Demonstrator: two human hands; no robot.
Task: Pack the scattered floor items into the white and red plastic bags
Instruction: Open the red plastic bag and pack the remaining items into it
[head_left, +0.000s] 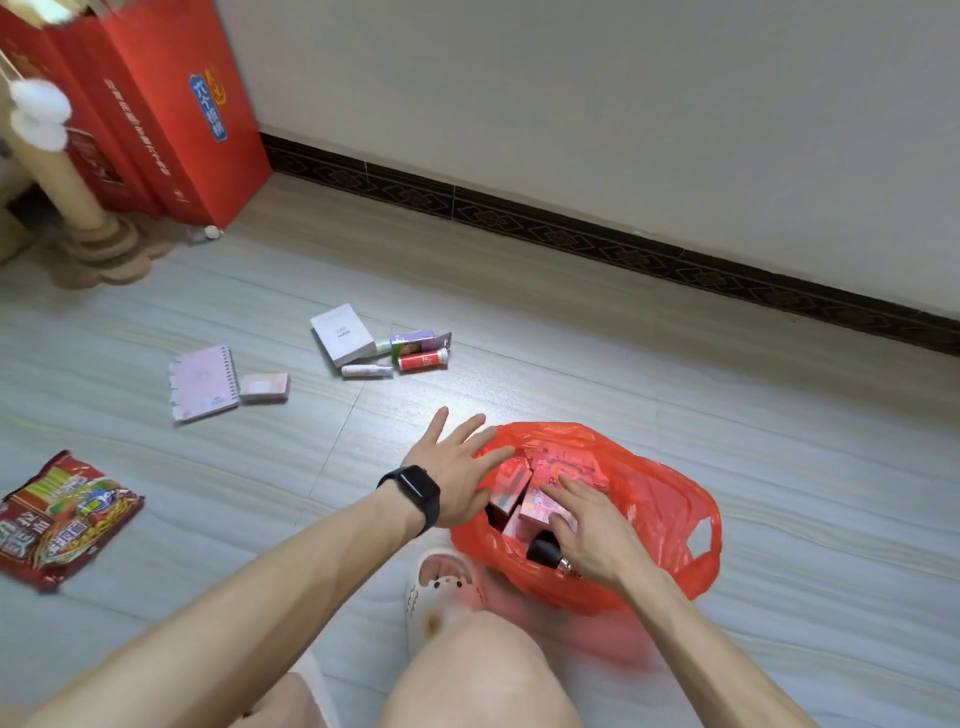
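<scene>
The left hand (457, 470), a black watch (413, 491) on its wrist, is spread flat with straight fingers over the left rim of the red bag (667, 501). The right hand (589, 527) lies inside the bag's mouth, fingers straight and resting on the pink boxes (540, 501) packed there, its thumb beside a black object (543, 550). The bag sits on the floor at lower centre, just beside a white slipper (441, 582).

Well apart, at mid-frame, lie a white box (343, 332), purple box (415, 340), red tube (423, 359) and white tube (366, 371). Left of these are a notebook (203, 382) touching a small pink box (265, 387). A snack packet (62, 519) lies at the left edge.
</scene>
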